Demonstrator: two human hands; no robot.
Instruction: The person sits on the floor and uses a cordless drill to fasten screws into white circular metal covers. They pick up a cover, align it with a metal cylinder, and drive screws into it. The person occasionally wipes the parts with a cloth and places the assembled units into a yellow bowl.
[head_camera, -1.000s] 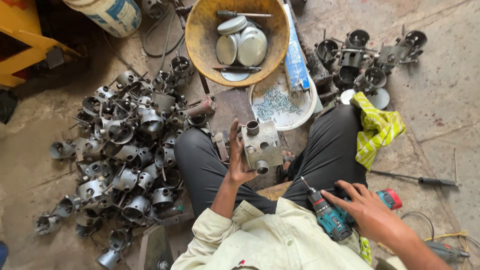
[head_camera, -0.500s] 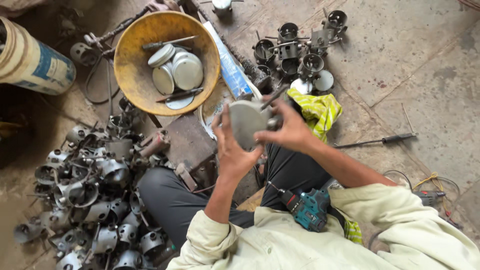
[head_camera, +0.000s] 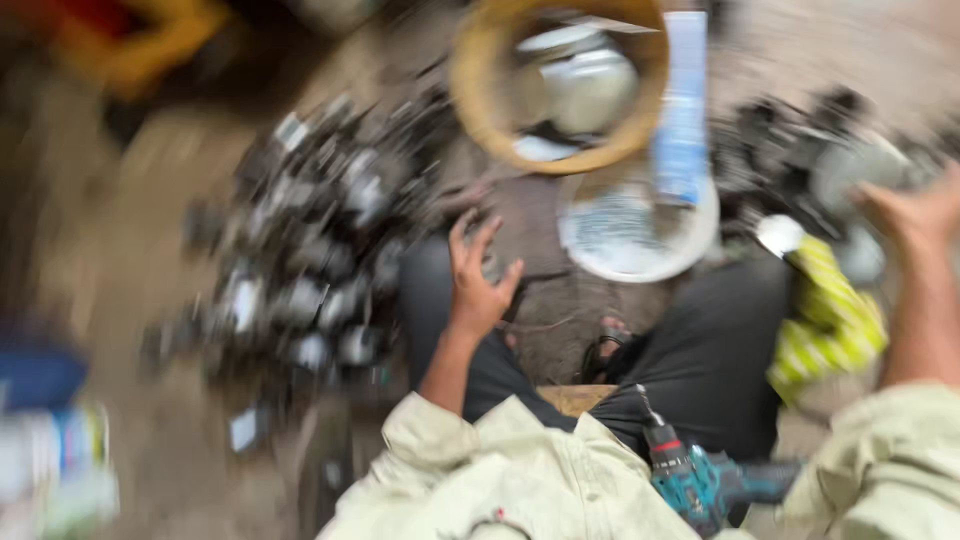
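Overhead, the view is badly smeared by motion, so shapes read better than details. My left hand (head_camera: 478, 285) hangs over my left knee with fingers spread apart and nothing in it; it is just beside a dark flat block (head_camera: 530, 235) on the ground between my legs, and I cannot tell whether the fingertips touch it. My right hand (head_camera: 915, 215) is out at the right edge, fingers curled around a grey metal part (head_camera: 850, 175), which seems to be clamped in my grip, though blur hides the fingertips.

Packages: a long blue-and-white pouch (head_camera: 683, 110) lies upright in the picture, its lower end resting over the rim of a shallow white dish (head_camera: 640, 235) holding small pale bits. A blue, white and green packet (head_camera: 60, 470), blurred, sits at the lower left edge.

Surroundings: a round yellow-tan basin (head_camera: 480, 90) sits beyond the dish, with shiny metal lids (head_camera: 580, 80) inside. A heap of grey cast-metal housings (head_camera: 310, 240) spreads across the ground to my left, close against my left leg. A smaller dark cluster of similar parts (head_camera: 770, 160) lies to the right, behind the part in my right hand. A yellow-green striped cloth (head_camera: 830, 325) is bunched against my right thigh. A teal cordless drill (head_camera: 700, 480) rests in my lap, its bit pointing up-left. Floor is bare, dusty concrete (head_camera: 120, 250).
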